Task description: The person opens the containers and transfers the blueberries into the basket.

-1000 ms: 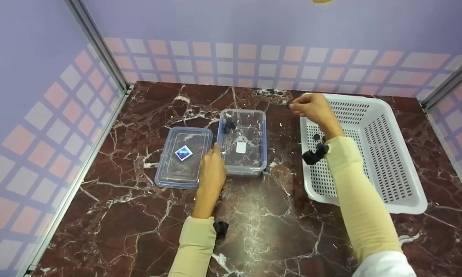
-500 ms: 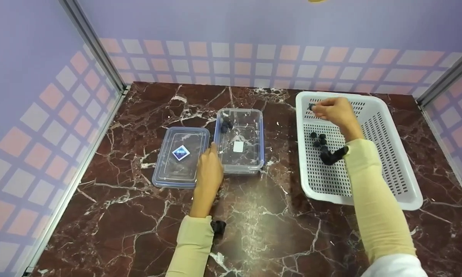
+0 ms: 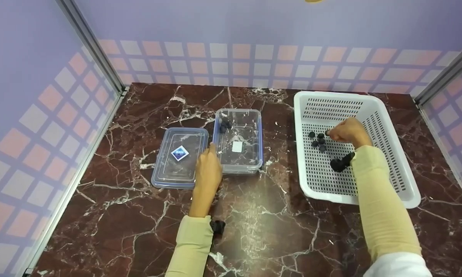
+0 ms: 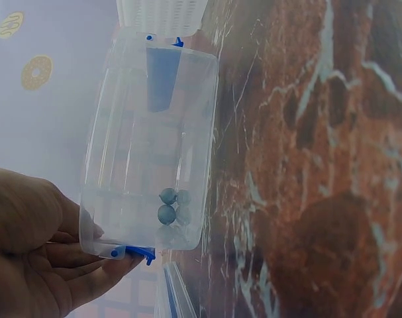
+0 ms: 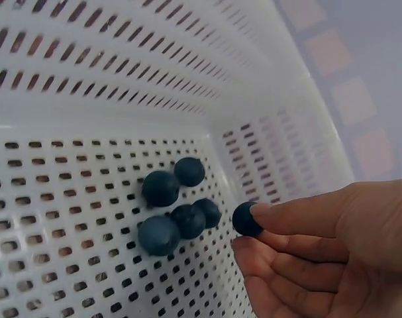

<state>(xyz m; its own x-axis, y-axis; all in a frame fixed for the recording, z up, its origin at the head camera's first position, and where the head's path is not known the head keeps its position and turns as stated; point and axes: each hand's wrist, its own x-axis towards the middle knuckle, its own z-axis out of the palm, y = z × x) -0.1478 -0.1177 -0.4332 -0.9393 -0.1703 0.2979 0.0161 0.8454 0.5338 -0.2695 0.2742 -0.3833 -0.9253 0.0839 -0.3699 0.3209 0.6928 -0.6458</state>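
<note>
In the head view my right hand (image 3: 347, 130) is inside the white basket (image 3: 303, 165), low over its floor. Its thumb and fingers pinch one dark blueberry (image 5: 246, 219), clearest in the right wrist view. Several more blueberries (image 5: 159, 235) lie in a loose cluster on the slotted floor beside the fingertips. My left hand (image 3: 208, 167) holds the left wall of a clear plastic container (image 3: 246, 168), thumb at the rim and fingers against the outside by a blue latch (image 4: 140, 252). A few blueberries (image 4: 167, 213) sit together in that container's far left corner.
A clear lid (image 3: 169, 169) with a blue edge and a diamond sticker lies left of the container, partly behind my left hand. Everything stands on a dark red marbled table (image 3: 123, 231). Purple walls with a checked pattern (image 3: 261, 69) close off the back and sides.
My right hand has moved right and down, from beyond the basket's left rim to inside it, still pinching a blueberry. My left hand keeps its hold on the container.
</note>
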